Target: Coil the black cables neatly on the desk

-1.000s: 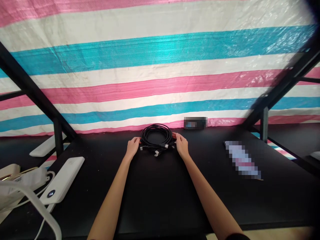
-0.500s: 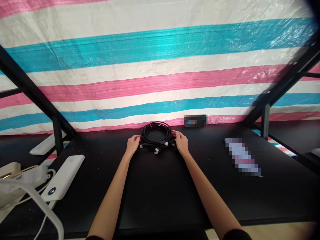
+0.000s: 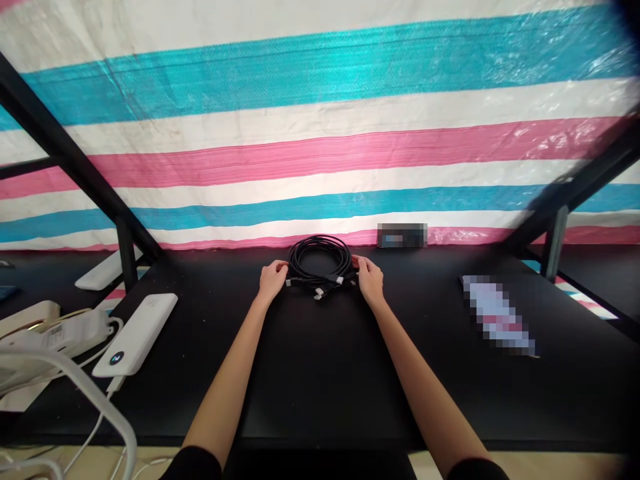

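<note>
A round coil of black cables lies at the back of the black table. Several connector ends, some with white tips, stick out along its near side. My left hand is closed at the coil's left edge, with thumb and fingertips drawn together against it. On the opposite edge, my right hand is closed in the same way. Both sets of fingertips are partly hidden by the hands and the coil, so how much cable lies between them does not show.
Behind stands a striped plastic sheet. A blurred dark box rests against it, and a blurred flat packet lies at right. At left are a white power bank, a white power strip and cords. Black frame bars slant at both sides.
The whole view has shifted slightly, with the table contents now a little further right and higher. Both hands stay at the coil's sides, and the coil keeps its place on the table.
</note>
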Demonstrator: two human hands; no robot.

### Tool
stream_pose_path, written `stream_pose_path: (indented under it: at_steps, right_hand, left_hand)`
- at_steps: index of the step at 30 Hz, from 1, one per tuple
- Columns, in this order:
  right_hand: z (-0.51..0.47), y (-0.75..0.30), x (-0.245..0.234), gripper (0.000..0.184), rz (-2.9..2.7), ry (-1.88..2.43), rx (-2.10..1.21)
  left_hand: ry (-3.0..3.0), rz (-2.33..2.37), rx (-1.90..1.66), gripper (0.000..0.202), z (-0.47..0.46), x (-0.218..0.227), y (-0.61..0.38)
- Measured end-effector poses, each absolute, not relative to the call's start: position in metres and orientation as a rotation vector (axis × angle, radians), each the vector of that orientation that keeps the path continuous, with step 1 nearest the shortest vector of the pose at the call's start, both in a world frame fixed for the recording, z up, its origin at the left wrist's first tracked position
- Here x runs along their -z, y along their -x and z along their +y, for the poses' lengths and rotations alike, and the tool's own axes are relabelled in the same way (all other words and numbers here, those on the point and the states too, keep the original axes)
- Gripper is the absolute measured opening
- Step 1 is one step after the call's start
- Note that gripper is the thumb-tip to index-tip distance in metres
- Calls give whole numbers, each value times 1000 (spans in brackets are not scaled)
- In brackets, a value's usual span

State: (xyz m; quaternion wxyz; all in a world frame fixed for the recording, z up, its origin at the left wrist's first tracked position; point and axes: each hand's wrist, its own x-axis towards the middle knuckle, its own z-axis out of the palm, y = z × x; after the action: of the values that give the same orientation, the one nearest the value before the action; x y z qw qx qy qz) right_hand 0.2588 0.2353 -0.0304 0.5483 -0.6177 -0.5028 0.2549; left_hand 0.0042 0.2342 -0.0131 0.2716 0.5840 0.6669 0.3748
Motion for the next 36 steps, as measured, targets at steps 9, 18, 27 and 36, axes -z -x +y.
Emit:
stream_pose_path:
  at_steps: [9,18,27,36]
  right_hand:
    - [234,-257,29,37,-1194,1457,-598]
    - [236,-259,33,37,-1209,1449,-592]
    - [237,-256,32,35,-1200,1463,-565]
    - [234,-256,29,34,-1220,1487,-583]
  left_hand:
    - [-1572,1798,-987,31,232,11,-4]
    - [-1589,1808,-1005,29,233,10,-4]
    - [-1589,1793,-970,33,232,5,-4]
    - [-1606,1954,-1033,33,222,0,-19]
